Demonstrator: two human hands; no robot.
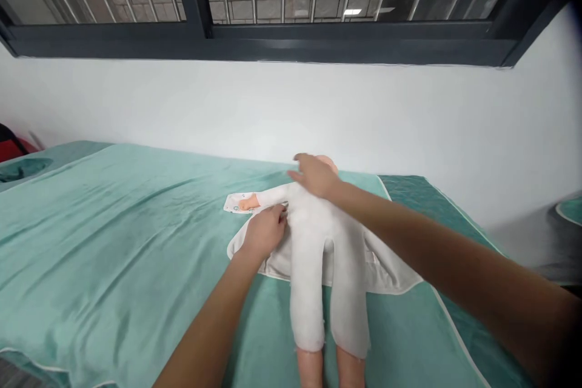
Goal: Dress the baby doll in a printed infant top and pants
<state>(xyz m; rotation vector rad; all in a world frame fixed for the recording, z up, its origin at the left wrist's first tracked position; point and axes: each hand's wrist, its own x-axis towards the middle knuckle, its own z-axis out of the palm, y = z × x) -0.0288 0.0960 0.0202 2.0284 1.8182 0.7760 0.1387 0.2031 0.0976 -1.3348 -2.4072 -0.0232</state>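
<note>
A doll [313, 218] with a white cloth body lies on its back on a green sheet [150, 218], its plastic lower legs toward me. Beneath it a white baby garment [391, 273] is spread out, and one sleeve lies under the doll's small hand [249, 201]. My left hand [266, 230] is at the doll's side, below that arm, with its fingers curled together at the garment's edge. Above the doll's upper chest is my right hand [314, 174], fingers apart and holding nothing. It hides most of the doll's head [328, 162].
A white wall [204, 109] rises behind the bed, below a dark-framed window [291, 42] with metal bars. A darker green cloth [418, 200] lies along the right. At the far left there is a red and black object [13, 144].
</note>
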